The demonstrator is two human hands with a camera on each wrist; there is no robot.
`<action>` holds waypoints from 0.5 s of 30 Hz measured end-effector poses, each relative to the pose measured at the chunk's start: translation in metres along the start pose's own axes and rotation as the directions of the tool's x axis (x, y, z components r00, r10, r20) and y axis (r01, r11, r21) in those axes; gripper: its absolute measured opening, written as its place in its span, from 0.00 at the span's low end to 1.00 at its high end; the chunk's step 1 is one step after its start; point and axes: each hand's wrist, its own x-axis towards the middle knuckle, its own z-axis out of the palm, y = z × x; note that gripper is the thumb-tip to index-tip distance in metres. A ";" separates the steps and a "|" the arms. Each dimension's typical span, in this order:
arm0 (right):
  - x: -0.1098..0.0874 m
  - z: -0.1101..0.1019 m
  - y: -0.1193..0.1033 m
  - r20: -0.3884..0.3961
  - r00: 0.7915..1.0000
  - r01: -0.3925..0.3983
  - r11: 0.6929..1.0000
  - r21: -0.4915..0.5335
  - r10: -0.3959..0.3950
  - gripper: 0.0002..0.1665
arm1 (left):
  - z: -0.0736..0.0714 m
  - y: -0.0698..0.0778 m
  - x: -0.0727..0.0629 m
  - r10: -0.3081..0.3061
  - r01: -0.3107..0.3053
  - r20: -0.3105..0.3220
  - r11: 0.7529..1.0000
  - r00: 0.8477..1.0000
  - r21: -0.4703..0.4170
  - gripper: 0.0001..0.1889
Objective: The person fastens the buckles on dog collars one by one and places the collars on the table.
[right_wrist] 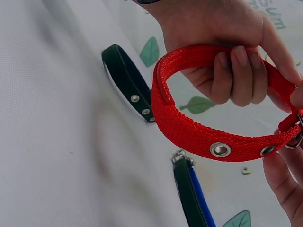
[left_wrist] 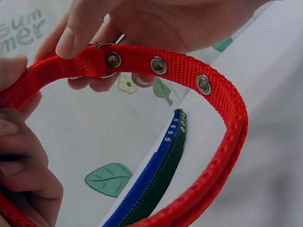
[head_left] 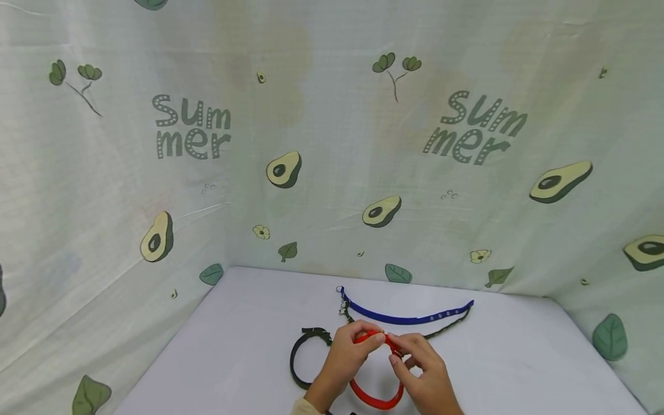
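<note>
A red webbing collar (head_left: 378, 403) is bent into a loop between both hands. My left hand (head_left: 343, 353) pinches its upper left part between thumb and fingers. At the upper right of the loop, my right hand (head_left: 426, 372) grips the strap near its metal fittings. Metal-rimmed eyelets (left_wrist: 159, 65) run along the red band in the left wrist view, beside a strap end tucked at a metal ring (left_wrist: 105, 46). In the right wrist view, curled fingers (right_wrist: 240, 78) wrap the strap, while other fingertips hold it close to the ring.
Behind the hands, a blue collar (head_left: 394, 319) lies beside a dark green strap (head_left: 447, 328) on the white table (head_left: 233, 346). A looped dark green collar (head_left: 293, 369) rests left of the hands. Avocado-printed cloth (head_left: 332, 127) hangs around the table.
</note>
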 end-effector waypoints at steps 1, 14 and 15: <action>0.000 0.001 0.000 0.000 1.000 -0.001 1.000 -0.004 0.001 0.24 | -0.001 0.000 0.000 -0.005 0.005 -0.002 1.000 1.000 -0.001 0.12; 0.000 0.004 -0.003 0.036 0.998 -0.044 0.999 0.010 0.044 0.23 | -0.006 0.001 -0.005 -0.039 0.038 -0.032 0.999 0.999 -0.038 0.13; -0.001 0.005 -0.002 0.036 0.998 -0.052 0.999 0.009 0.052 0.24 | -0.006 0.001 -0.005 -0.042 0.040 -0.032 0.998 0.999 -0.045 0.13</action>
